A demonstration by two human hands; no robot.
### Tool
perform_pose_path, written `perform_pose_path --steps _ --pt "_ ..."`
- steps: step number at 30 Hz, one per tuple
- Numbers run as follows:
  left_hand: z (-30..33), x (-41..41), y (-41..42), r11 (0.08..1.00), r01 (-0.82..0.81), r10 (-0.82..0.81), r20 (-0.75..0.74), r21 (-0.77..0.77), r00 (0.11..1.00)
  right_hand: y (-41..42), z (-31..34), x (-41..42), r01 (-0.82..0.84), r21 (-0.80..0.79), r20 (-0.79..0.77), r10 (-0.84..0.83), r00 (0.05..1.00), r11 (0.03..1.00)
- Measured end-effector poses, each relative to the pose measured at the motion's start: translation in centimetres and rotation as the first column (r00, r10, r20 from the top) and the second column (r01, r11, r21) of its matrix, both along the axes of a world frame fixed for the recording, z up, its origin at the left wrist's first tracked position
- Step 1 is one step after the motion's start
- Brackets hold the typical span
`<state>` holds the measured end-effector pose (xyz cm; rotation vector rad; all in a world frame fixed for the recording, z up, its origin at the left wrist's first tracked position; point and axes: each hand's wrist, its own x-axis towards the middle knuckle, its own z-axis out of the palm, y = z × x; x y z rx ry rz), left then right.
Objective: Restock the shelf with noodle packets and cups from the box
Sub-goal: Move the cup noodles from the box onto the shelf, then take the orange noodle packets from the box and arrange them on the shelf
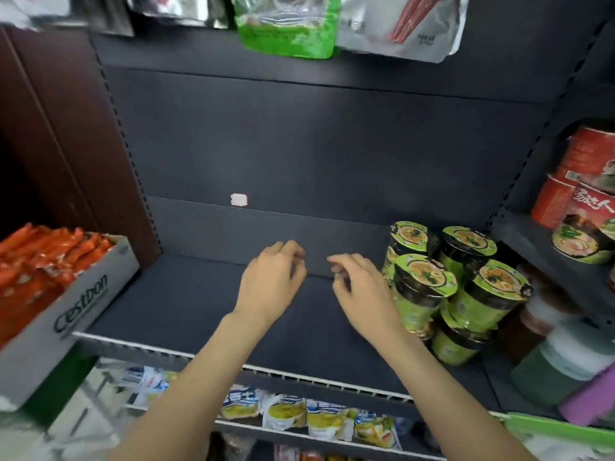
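The dark shelf board [186, 304] runs across the middle of the view. Several green noodle cups [432, 291] stand stacked in two layers at its right end. A white cardboard box [66, 314] filled with orange noodle packets [43, 257] sits at the shelf's left end. My left hand [271, 281] and my right hand [361, 287] hover side by side over the shelf's middle, fingers loosely curled, holding nothing. My right hand is just left of the green cups, not touching them.
Red noodle bowls [579, 181] stand on the neighbouring shelf at right. Green and white pouches [286, 24] hang above. Small yellow and blue packets [299, 414] line the shelf below. A wire rail [299, 377] edges the shelf front. Blurred bottles [559, 361] stand at lower right.
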<state>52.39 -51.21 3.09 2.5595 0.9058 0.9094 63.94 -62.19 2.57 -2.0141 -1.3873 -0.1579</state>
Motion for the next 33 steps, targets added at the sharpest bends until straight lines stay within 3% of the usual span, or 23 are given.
perform_pose_path --steps 7,17,26,33 --pt "-2.3 -15.4 9.6 0.988 -0.149 0.146 -0.078 -0.042 0.986 10.3 -1.5 -13.0 -0.136 -0.165 -0.029 0.133 0.991 0.977" --pt "-3.9 -34.3 23.4 0.951 -0.256 0.23 -0.154 -0.175 0.961 24.2 -3.0 -30.7 -0.228 -0.203 -0.171 0.195 0.966 0.952" --pt "-7.0 -43.1 35.6 0.888 -0.372 0.332 -0.182 -0.271 0.926 36.3 -5.9 -38.0 -0.329 -0.251 -0.268 0.262 0.927 0.91" --pt "-9.4 -46.1 43.2 0.899 -0.351 0.272 -0.295 -0.261 0.916 44.4 -8.7 -40.3 -0.355 -0.306 -0.341 0.246 0.907 0.884"
